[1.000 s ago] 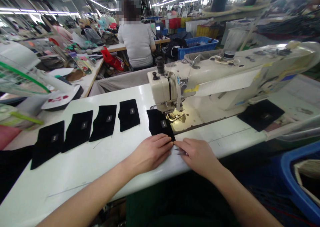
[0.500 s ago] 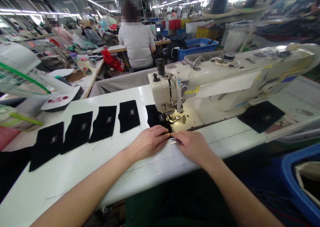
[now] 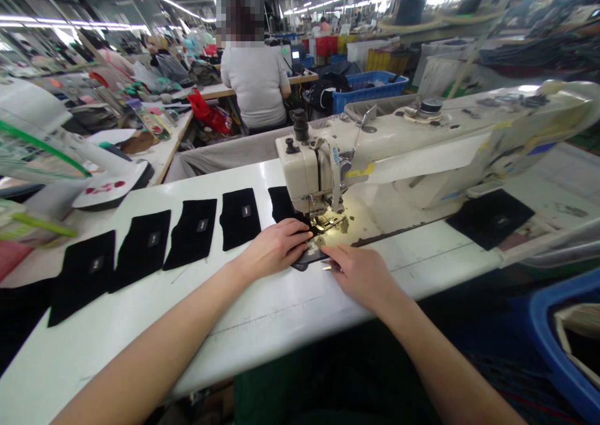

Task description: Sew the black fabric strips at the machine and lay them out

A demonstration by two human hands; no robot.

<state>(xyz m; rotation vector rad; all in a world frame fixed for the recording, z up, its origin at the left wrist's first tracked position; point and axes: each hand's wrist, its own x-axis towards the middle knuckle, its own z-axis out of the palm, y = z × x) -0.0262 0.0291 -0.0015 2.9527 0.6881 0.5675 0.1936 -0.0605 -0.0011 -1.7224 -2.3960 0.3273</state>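
My left hand [image 3: 280, 245] lies over a black fabric piece [image 3: 280, 204] at the sewing machine [image 3: 304, 169], its fingers flat and the thumb apart from them. The fabric runs under the machine head beside the lit presser foot [image 3: 323, 225]; my fingers hide part of it. Just right of it, my right hand [image 3: 363, 275] is closed with the index finger reaching onto the metal needle plate. From under its fingers pokes the tip of a small metal tool [image 3: 327, 267]; the rest is hidden. Several black fabric pieces [image 3: 240, 219] with small labels lie in a row to the left.
Another black labelled piece [image 3: 490, 219] lies right of the machine on the white table [image 3: 262, 325]. A blue basket [image 3: 544, 312] stands at the lower right. A white fan [image 3: 42, 131] is on the left. Ahead, a person in a white shirt [image 3: 255, 84] sits facing away.
The black fabric has moved away from me under the machine head, with my left hand shifting slightly forward and left. The hands have parted, uncovering the needle plate. My right hand has hardly moved.
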